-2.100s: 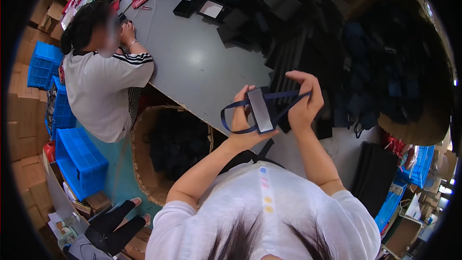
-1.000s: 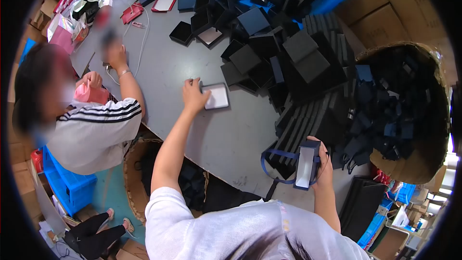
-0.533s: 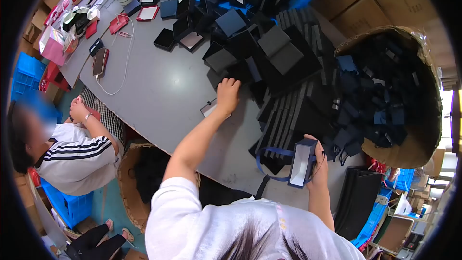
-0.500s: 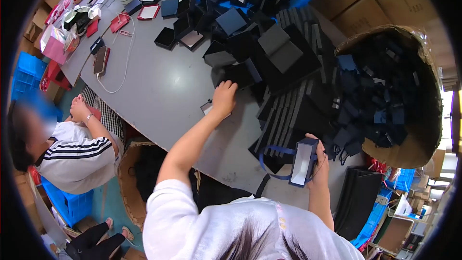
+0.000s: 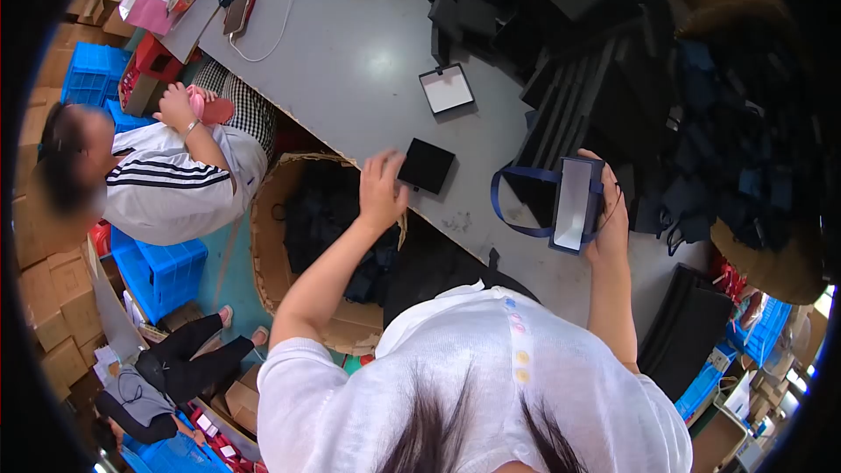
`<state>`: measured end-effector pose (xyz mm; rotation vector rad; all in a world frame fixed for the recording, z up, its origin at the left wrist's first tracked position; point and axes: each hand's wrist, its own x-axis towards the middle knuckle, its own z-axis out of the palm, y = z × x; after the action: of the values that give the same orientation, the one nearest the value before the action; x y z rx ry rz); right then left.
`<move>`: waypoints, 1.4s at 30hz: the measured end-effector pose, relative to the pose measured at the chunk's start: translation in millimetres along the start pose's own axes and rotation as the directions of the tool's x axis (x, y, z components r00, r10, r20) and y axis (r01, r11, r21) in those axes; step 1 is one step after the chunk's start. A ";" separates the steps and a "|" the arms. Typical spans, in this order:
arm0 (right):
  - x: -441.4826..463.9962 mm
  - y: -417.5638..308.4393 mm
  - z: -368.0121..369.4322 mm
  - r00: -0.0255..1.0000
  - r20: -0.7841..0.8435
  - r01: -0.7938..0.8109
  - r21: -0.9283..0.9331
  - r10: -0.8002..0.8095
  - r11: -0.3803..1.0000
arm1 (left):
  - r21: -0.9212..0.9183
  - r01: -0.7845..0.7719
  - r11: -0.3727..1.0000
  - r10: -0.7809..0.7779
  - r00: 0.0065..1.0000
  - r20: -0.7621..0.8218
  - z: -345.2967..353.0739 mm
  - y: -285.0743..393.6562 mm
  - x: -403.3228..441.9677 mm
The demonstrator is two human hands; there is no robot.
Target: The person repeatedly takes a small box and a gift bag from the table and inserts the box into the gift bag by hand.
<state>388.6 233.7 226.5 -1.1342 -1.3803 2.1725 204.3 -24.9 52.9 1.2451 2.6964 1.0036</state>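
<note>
On the far left sits a co-worker [image 5: 166, 180] in a white shirt with black-striped sleeves, a soft pink item [image 5: 206, 109] at their hands. A brown cardboard bin [image 5: 265, 236] full of dark pieces stands at the near edge of the smooth grey table [image 5: 337, 79]. To its right, the person's left hand [image 5: 383, 188] reaches over that edge, its part-curled, blurred fingers at the left side of a shallow square black box [image 5: 427, 165]; whether they grip it or only lie beside it, I cannot tell. This box rests flat on the table, directly right of the left hand, the nearer of the two hands. A shallow black-rimmed tray with a white inside [image 5: 447, 90] lies farther off, slightly right. Further right, the right hand [image 5: 609, 219] grips a narrow navy box with a pale interior [image 5: 574, 203] by its right side, long axis running near to far, open face up, navy ribbon [image 5: 498, 201] looping left. Beyond it lean dark grey-black slabs [image 5: 596, 92], and dark blue pieces [image 5: 701, 140] heap at far right.
</note>
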 end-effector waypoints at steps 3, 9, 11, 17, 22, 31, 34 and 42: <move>-4.8 17.1 -14.3 1.000 -0.023 -0.011 0.035 0.011 0.999 | 0.121 0.381 0.917 -0.367 0.922 -0.121 58.6 40.8 -9.0; -12.9 29.6 -48.3 0.985 -0.141 0.103 0.007 -0.101 0.995 | 0.018 0.386 0.922 -0.384 0.921 -0.064 65.3 35.6 7.7; -7.5 42.4 -63.3 0.980 -0.134 0.134 -0.098 -0.147 0.986 | -0.188 0.237 0.953 -0.240 0.971 0.006 6.5 83.2 22.8; -8.5 49.5 -46.8 0.995 -0.082 0.045 -0.117 -0.055 0.992 | -0.390 -0.111 0.914 0.233 0.930 0.282 -62.7 184.8 40.4; -10.8 62.1 -49.9 0.992 -0.077 0.089 -0.184 -0.104 0.979 | -0.270 -0.095 0.958 0.206 0.883 0.421 -52.9 187.3 32.8; -25.3 80.2 -54.9 0.988 0.035 0.152 -0.348 -0.150 0.925 | -0.301 -0.115 0.947 0.265 0.810 0.523 -46.7 187.9 16.0; -39.0 86.2 -41.3 0.980 0.037 0.188 -0.490 -0.195 0.851 | -0.830 0.206 0.518 0.026 0.966 0.257 -31.3 182.1 18.7; -57.1 76.2 -65.0 0.787 0.613 0.423 -0.451 -0.072 0.786 | -0.434 0.169 0.885 0.098 0.844 0.528 -62.7 122.8 1.2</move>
<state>484.6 200.6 172.0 -0.3576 -2.4143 2.0076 270.8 0.5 171.0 1.1468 1.8964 1.0197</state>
